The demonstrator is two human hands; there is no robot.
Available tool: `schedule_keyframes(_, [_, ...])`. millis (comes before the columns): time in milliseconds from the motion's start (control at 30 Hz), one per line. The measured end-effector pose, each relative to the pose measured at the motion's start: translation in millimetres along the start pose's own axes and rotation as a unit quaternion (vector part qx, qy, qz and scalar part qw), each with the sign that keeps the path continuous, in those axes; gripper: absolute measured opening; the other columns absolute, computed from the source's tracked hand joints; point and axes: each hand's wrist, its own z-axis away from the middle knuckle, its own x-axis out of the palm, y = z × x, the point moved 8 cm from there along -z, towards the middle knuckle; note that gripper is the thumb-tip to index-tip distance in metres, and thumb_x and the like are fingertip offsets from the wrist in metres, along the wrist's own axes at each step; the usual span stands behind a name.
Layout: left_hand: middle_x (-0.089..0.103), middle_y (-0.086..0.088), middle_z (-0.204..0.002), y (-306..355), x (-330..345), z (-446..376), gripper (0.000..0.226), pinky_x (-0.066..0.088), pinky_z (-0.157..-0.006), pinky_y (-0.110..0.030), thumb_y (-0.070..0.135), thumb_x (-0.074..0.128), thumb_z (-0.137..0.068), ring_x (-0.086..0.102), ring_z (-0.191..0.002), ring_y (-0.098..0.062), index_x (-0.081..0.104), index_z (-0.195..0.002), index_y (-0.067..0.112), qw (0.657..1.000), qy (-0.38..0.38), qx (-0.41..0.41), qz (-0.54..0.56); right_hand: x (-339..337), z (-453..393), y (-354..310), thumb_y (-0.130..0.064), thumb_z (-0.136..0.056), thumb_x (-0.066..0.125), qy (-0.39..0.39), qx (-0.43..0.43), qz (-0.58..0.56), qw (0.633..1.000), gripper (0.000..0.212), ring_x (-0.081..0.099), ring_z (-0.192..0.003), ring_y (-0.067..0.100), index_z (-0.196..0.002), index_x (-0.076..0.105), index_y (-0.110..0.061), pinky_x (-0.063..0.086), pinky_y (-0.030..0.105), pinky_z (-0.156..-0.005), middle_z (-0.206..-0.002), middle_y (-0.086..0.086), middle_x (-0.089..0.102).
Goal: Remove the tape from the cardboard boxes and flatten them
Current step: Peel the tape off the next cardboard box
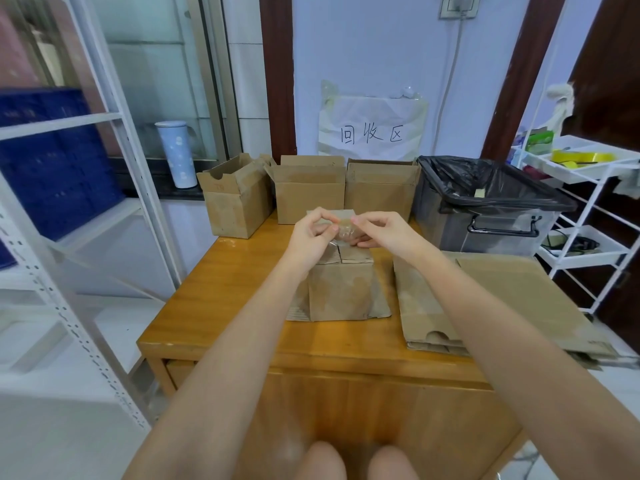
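Observation:
A small brown cardboard box (341, 289) stands in the middle of the wooden table (221, 299). Above its top my left hand (313, 233) and my right hand (381, 230) both pinch a crumpled strip of clear tape (344, 233), held between them just over the box's closed top flaps. Three more cardboard boxes stand open at the back: a left box (235, 202), a middle box (310, 195) and a right box (379, 192). A stack of flattened cardboard (485, 299) lies on the table's right side.
A grey bin (491, 220) lined with a black bag stands at the back right. A white wire cart (588, 209) holding yellow tape rolls is at the far right. White metal shelving (69, 220) with blue crates lines the left. A blue tumbler (175, 154) sits on the sill.

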Motion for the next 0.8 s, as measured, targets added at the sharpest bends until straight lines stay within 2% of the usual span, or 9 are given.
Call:
schedule_keyframes(67, [0.069, 0.006, -0.086, 0.9, -0.2, 0.3, 0.012, 0.049, -0.085, -0.028, 0.006, 0.056, -0.095, 0.065, -0.087, -0.012, 0.06, -0.09, 0.017, 1.0, -0.003, 0.002, -0.003, -1.5, -0.9, 0.5, -0.03, -0.094, 0.059, -0.009, 0.011, 0.001, 1.0, 0.019, 0.07, -0.089, 0.008, -0.102, 0.07, -0.018, 0.055, 0.019, -0.08, -0.091, -0.001, 0.073])
schedule_keyframes(167, [0.065, 0.01, -0.083, 2.9, -0.4, 1.5, 0.021, 0.046, -0.074, -0.016, 0.002, 0.059, -0.092, 0.06, -0.079, 0.002, 0.061, -0.08, 0.018, 1.0, 0.012, 0.002, -0.001, -1.9, -2.3, 2.4, -0.027, -0.088, 0.067, -0.019, 0.03, 0.017, 0.999, 0.025, 0.069, -0.093, 0.009, -0.11, 0.069, -0.017, 0.055, 0.022, -0.084, -0.099, 0.002, 0.072])
schedule_keyframes(233, [0.066, 0.006, -0.082, 2.2, 0.4, 1.6, 0.022, 0.046, -0.073, -0.014, -0.001, 0.06, -0.089, 0.061, -0.078, -0.001, 0.061, -0.076, 0.017, 1.0, 0.021, -0.001, 0.011, -0.4, -1.6, 2.4, -0.026, -0.085, 0.071, -0.027, 0.025, 0.036, 0.999, 0.025, 0.068, -0.095, 0.007, -0.11, 0.068, -0.021, 0.053, 0.023, -0.09, -0.098, 0.001, 0.073])
schedule_keyframes(333, [0.067, 0.0, -0.085, 0.1, 0.2, 0.8, 0.021, 0.048, -0.075, -0.017, 0.001, 0.056, -0.09, 0.061, -0.085, -0.01, 0.064, -0.077, 0.015, 0.999, 0.026, -0.019, 0.032, -0.3, -1.6, 2.5, -0.023, -0.083, 0.073, -0.015, 0.014, 0.049, 0.999, 0.024, 0.068, -0.095, 0.006, -0.107, 0.068, -0.025, 0.046, 0.025, -0.097, -0.098, 0.01, 0.074])
schedule_keyframes(467, [0.067, 0.007, -0.088, -0.8, 3.3, -2.2, 0.006, 0.047, -0.08, -0.017, 0.017, 0.061, -0.093, 0.062, -0.087, -0.005, 0.064, -0.097, 0.014, 1.0, 0.016, -0.006, 0.001, -2.6, -1.6, 0.5, -0.013, -0.084, 0.072, 0.019, 0.0, 0.022, 1.0, 0.019, 0.069, -0.086, 0.007, -0.102, 0.069, -0.017, 0.054, 0.02, -0.083, -0.096, 0.011, 0.073])
schedule_keyframes(567, [0.07, 0.002, -0.09, -4.9, 5.7, -4.7, 0.022, 0.046, -0.078, -0.012, 0.018, 0.064, -0.092, 0.063, -0.086, -0.005, 0.058, -0.111, 0.01, 0.999, 0.006, -0.001, -0.043, -3.2, -1.0, 1.1, -0.012, -0.082, 0.074, 0.044, -0.01, 0.018, 0.999, 0.016, 0.069, -0.086, 0.016, -0.097, 0.068, -0.014, 0.057, 0.024, -0.08, -0.094, 0.015, 0.072])
schedule_keyframes(700, [0.068, -0.004, -0.095, -3.5, 3.7, -7.2, 0.014, 0.049, -0.08, -0.017, 0.014, 0.066, -0.09, 0.064, -0.091, -0.014, 0.063, -0.102, 0.008, 0.995, 0.021, 0.022, -0.094, -7.0, -2.6, 6.3, -0.007, -0.081, 0.074, 0.092, -0.012, 0.012, 0.996, 0.021, 0.068, -0.077, 0.016, -0.101, 0.066, -0.006, 0.058, 0.029, -0.079, -0.084, 0.012, 0.072])
schedule_keyframes(800, [0.066, -0.003, -0.09, -3.2, 0.0, -8.2, 0.009, 0.05, -0.078, -0.018, 0.009, 0.068, -0.087, 0.063, -0.087, -0.014, 0.062, -0.095, 0.009, 0.994, 0.042, 0.021, -0.101, -4.8, -2.6, 7.7, -0.009, -0.083, 0.073, 0.109, -0.005, -0.009, 0.994, 0.021, 0.068, -0.071, 0.012, -0.102, 0.066, -0.005, 0.058, 0.023, -0.074, -0.081, 0.009, 0.071])
